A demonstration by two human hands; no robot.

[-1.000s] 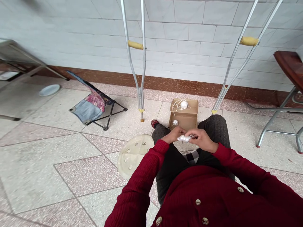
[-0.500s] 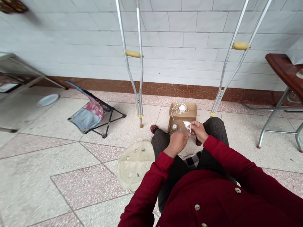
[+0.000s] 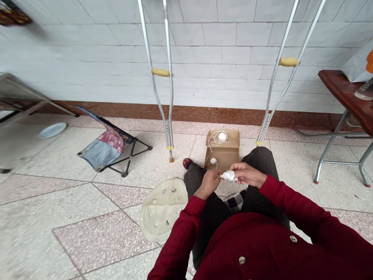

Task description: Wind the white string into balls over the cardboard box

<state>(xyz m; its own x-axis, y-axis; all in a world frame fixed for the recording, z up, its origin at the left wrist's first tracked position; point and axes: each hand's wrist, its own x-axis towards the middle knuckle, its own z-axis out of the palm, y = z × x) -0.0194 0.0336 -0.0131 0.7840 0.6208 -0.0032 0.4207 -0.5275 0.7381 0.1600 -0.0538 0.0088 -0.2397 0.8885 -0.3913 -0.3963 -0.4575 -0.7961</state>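
One white bundle [image 3: 229, 176], pinched by right hand [image 3: 248, 175]; left hand [image 3: 209, 182] fingers curled beside it; two crutches [image 3: 168, 128], one box [image 3: 223, 156] beyond.

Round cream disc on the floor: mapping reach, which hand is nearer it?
Left. The left hand sits just up and right of the disc; the right hand is farther right, holding a small white bundle.

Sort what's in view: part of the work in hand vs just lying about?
In hand: white bundle, pinched by right hand, left hand at its end; cardboard box holding a white corded ball.
Lying about: crutch, second crutch, folding stool, pale round tray, plate, table.
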